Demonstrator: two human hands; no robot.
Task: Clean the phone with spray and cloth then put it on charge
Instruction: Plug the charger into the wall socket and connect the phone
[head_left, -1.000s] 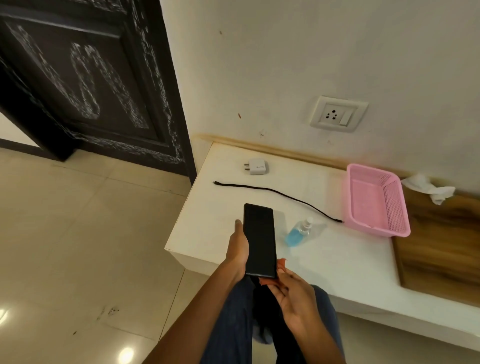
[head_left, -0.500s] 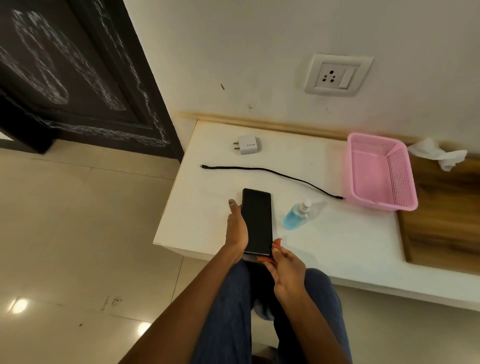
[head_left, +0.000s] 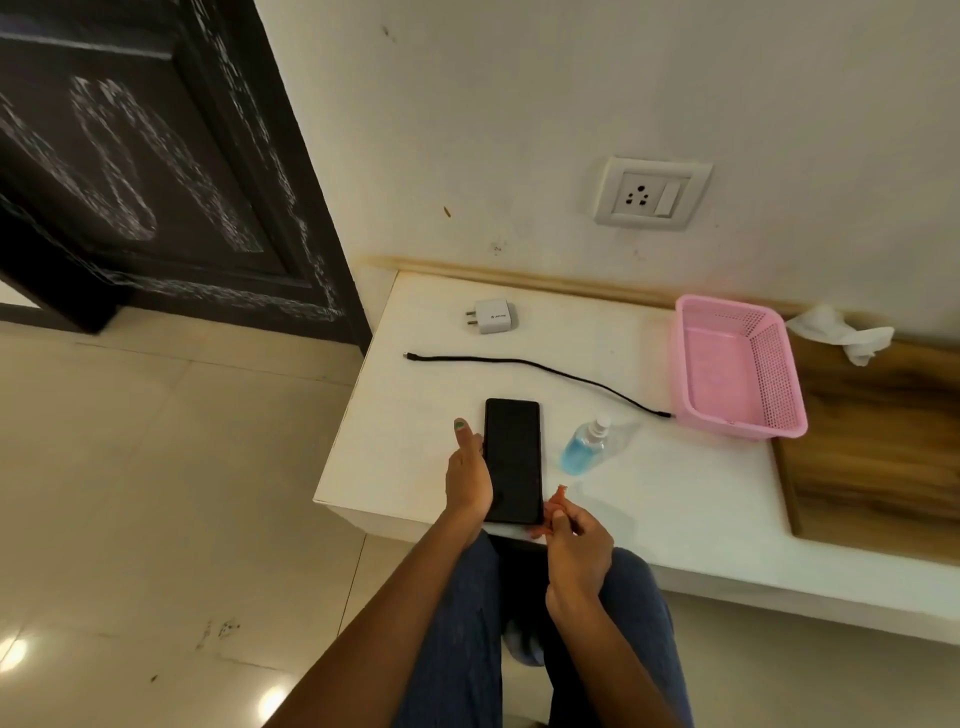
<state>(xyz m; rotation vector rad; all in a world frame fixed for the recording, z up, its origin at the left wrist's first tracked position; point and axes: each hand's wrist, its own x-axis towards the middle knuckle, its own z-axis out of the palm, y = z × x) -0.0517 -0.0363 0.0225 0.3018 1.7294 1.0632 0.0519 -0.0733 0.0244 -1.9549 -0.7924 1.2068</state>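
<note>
A black phone (head_left: 513, 457) lies screen up over the near edge of the white table (head_left: 675, 499). My left hand (head_left: 467, 478) grips its left side, thumb stretched along the edge. My right hand (head_left: 576, 545) is closed on a small orange cloth (head_left: 557, 501) just right of the phone's lower corner. A blue spray bottle (head_left: 584, 449) lies on its side to the right of the phone. Further back are a black cable (head_left: 540, 366) and a white charger plug (head_left: 491, 316). A wall socket (head_left: 652, 193) sits above the table.
A pink plastic basket (head_left: 779, 415) stands at the right, touching the cable's end. A crumpled white tissue (head_left: 847, 335) lies on a wooden surface (head_left: 883, 441) beyond it. A dark carved door (head_left: 156, 182) and a tiled floor (head_left: 156, 467) fill the left. My legs are below the table edge.
The phone has come lower, down toward the table surface, still in my left hand. My right hand with the orange cloth has drawn slightly away from the phone's bottom edge. The camera has shifted.
</note>
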